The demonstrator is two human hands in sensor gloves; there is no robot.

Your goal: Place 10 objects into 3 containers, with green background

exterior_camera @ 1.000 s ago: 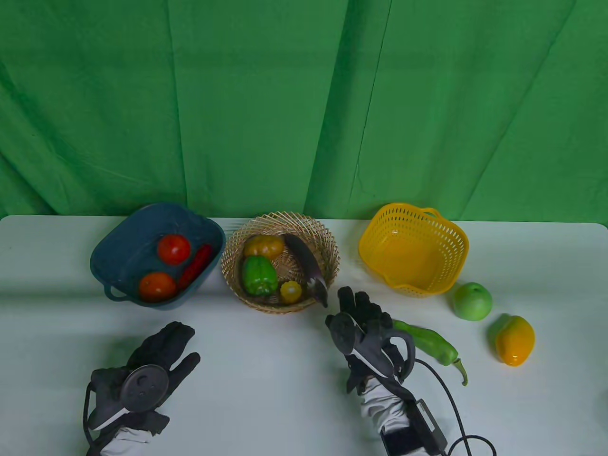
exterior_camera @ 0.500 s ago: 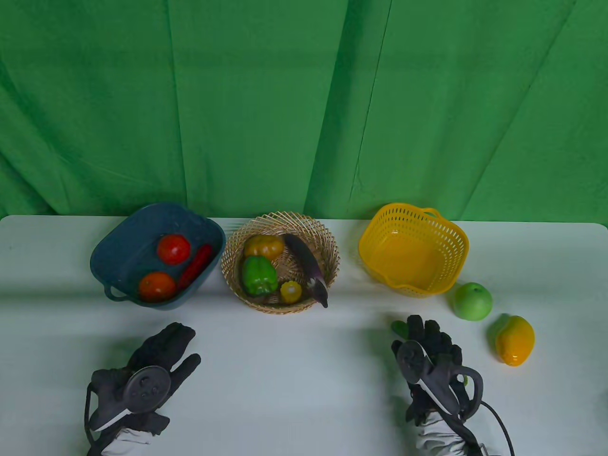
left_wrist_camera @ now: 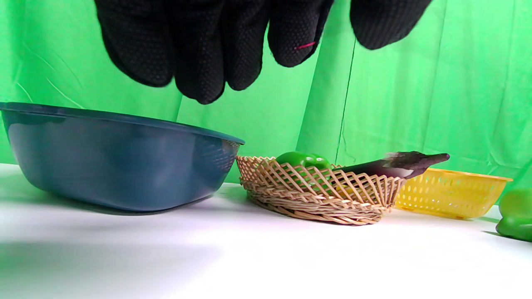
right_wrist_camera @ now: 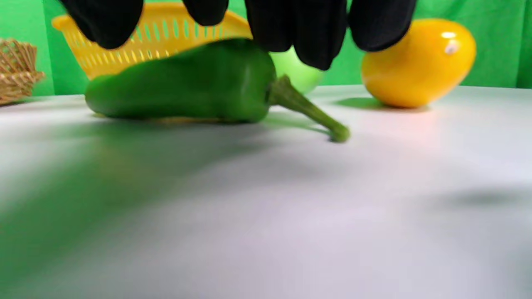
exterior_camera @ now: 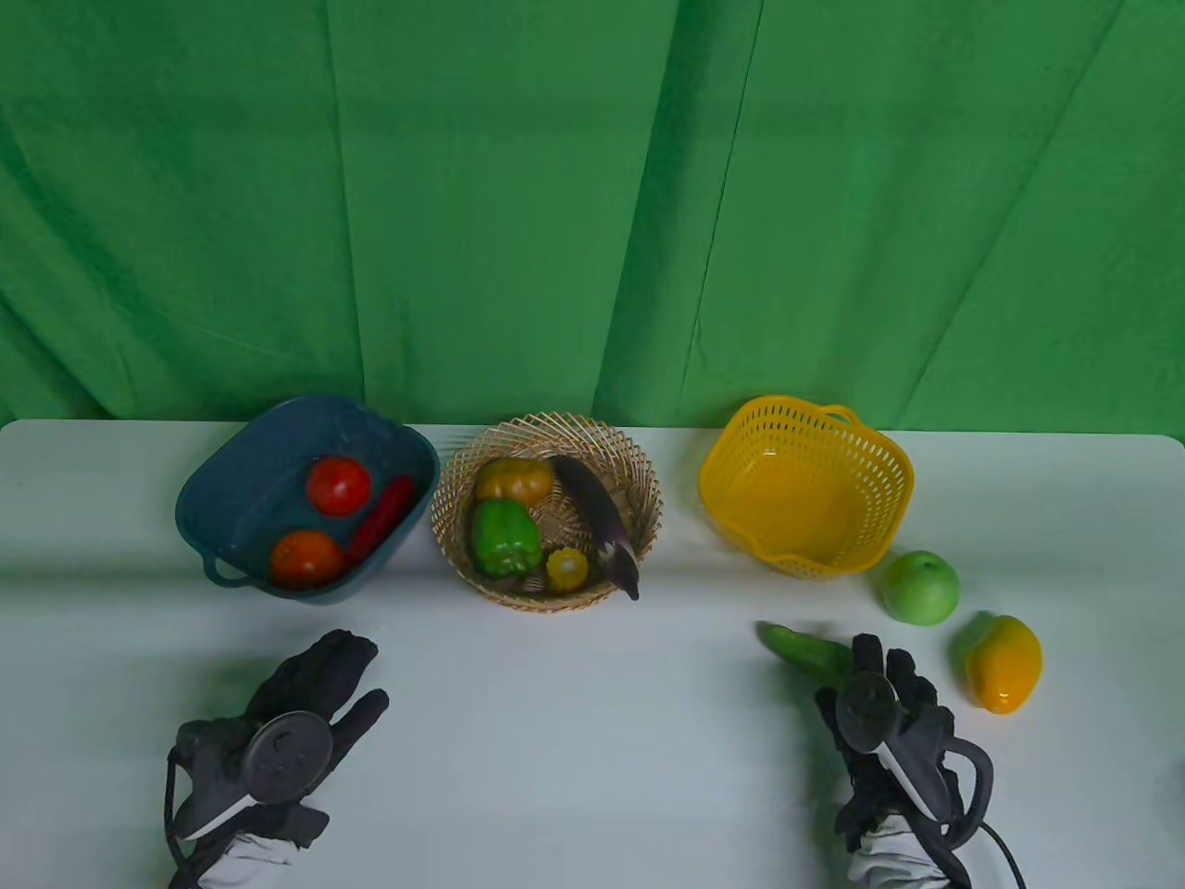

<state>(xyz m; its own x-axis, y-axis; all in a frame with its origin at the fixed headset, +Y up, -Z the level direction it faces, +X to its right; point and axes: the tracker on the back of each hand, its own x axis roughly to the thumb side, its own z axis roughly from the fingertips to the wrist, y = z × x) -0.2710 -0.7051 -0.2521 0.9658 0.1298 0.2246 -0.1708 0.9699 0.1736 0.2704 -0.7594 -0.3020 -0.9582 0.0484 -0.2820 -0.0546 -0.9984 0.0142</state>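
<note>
A long green pepper [exterior_camera: 804,648] lies on the white table in front of the yellow basket [exterior_camera: 891,482]; it also shows in the right wrist view [right_wrist_camera: 187,83]. My right hand [exterior_camera: 884,671] is over its stalk end. In the right wrist view the fingers [right_wrist_camera: 307,29] hang just above the pepper, spread, gripping nothing. A green apple [exterior_camera: 919,587] and a yellow fruit [exterior_camera: 1004,664] lie to the right. My left hand [exterior_camera: 356,676] rests open and empty on the table at the front left.
The blue basket [exterior_camera: 222,463] holds two tomatoes and a red chilli. The wicker basket [exterior_camera: 641,468] holds a green bell pepper [exterior_camera: 505,537], an orange one, a small yellow piece and an eggplant [exterior_camera: 602,523] jutting over its rim. A green curtain hangs behind.
My right hand has moved from beside the wicker basket to the right and toward the front edge, ending over the green pepper's stalk end. The left hand has stayed put.
</note>
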